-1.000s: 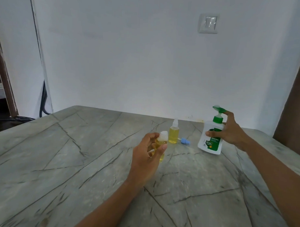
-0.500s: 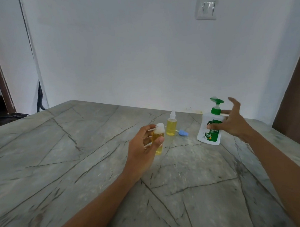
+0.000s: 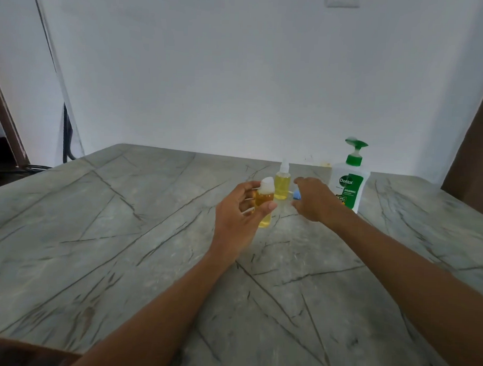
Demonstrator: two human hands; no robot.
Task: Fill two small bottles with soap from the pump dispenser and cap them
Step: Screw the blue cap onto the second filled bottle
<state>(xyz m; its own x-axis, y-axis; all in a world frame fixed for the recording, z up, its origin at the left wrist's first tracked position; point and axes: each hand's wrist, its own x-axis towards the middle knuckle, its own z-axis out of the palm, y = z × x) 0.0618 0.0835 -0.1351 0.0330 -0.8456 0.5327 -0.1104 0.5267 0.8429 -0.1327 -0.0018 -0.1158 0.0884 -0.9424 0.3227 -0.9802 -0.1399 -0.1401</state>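
My left hand (image 3: 237, 218) grips a small clear bottle (image 3: 264, 204) of yellow soap, with white foam heaped at its open mouth. A second small bottle (image 3: 282, 181) of yellow soap, topped with a clear spray cap, stands on the marble table (image 3: 123, 233) just behind it. My right hand (image 3: 315, 199) hovers over a small blue cap (image 3: 297, 195) lying beside that bottle, fingers loosely spread and holding nothing. The white pump dispenser (image 3: 348, 184) with a green head stands upright to the right, free of both hands.
A white wall rises right behind the table's far edge. Dark cables (image 3: 68, 138) hang at the far left corner. A brown door or panel (image 3: 474, 152) stands at the right.
My right hand let go of the pump dispenser and moved left and down to the blue cap. My left hand kept hold of the foamy bottle.
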